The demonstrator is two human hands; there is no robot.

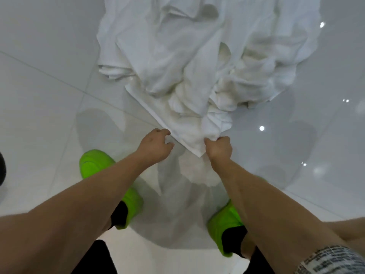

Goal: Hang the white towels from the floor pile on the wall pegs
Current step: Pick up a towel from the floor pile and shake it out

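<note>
Nearest the camera, two bare forearms reach down past a pair of bright green shoes (110, 186) planted on glossy white floor tiles (49, 95). The right hand (219, 148) is closed in a fist on the near corner of a white towel (189, 139), cloth bunched inside the fingers. The left hand (156, 144) sits just beside the same towel's hemmed edge, fingers curled narrow with the tips touching or nearly touching the hem — a full pinch cannot be confirmed. A fold of this towel droops below the hands, between the feet. Beyond the hands lies the pile of white towels (197, 56), crumpled and overlapping on the floor, running to the top of view; how many are in it cannot be told. No wall pegs visible, and no basket or bin — the towels lie loose on the tile. Handling judgement: terry cloth, soft and limp, light for one piece, no risk of damage, but it will drag its neighbours if layers are tangled. Best hold looks like two points along the hem, spread apart, so that it lifts clear as a single sheet.
</note>
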